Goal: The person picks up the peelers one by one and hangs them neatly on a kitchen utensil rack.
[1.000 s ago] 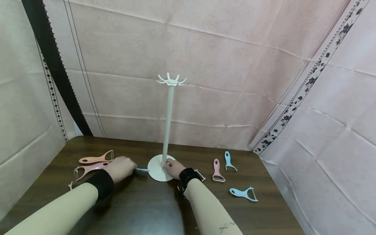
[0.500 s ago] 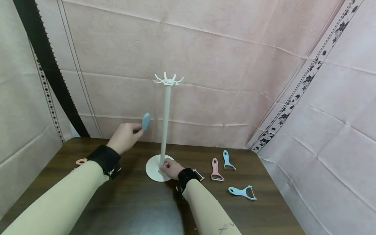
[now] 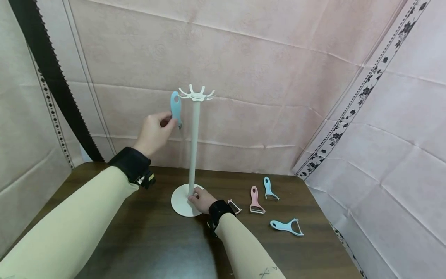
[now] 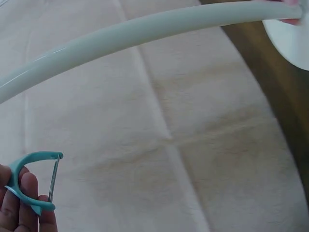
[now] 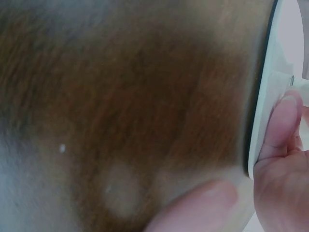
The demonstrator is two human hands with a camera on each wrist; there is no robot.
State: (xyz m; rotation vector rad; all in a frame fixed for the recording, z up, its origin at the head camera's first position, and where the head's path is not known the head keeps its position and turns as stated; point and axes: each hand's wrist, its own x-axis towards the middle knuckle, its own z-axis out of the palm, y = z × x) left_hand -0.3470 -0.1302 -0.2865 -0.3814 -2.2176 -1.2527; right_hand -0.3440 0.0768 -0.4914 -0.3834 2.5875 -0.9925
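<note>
My left hand (image 3: pixel 153 133) pinches a light blue vegetable peeler (image 3: pixel 175 105), held handle up beside the hooks (image 3: pixel 197 94) of a white rack. The holed end of the handle is right by a left-hand hook; whether the hook passes through cannot be told. In the left wrist view the peeler's forked head (image 4: pixel 41 155) and blade stick out past the fingers, apart from the rack's pole (image 4: pixel 120 36). Low down, my right hand (image 3: pixel 203 200) grips the foot of the pole just above the round white base (image 3: pixel 180 203). Its thumb (image 5: pixel 285 121) shows in the right wrist view.
Right of the rack on the brown table (image 3: pixel 167 248) lie a pink peeler (image 3: pixel 254 195), a blue peeler (image 3: pixel 267 186) and another blue one (image 3: pixel 285 226). A pale peeler (image 3: pixel 235 207) is partly behind my right wrist. Cloth (image 3: pixel 244 77) hangs behind the table.
My left hand has lifted the blue peeler from near the tabletop up to the rack's hooks, turning its handle upward. My left arm now covers the peelers on the left. The right hand stays put.
</note>
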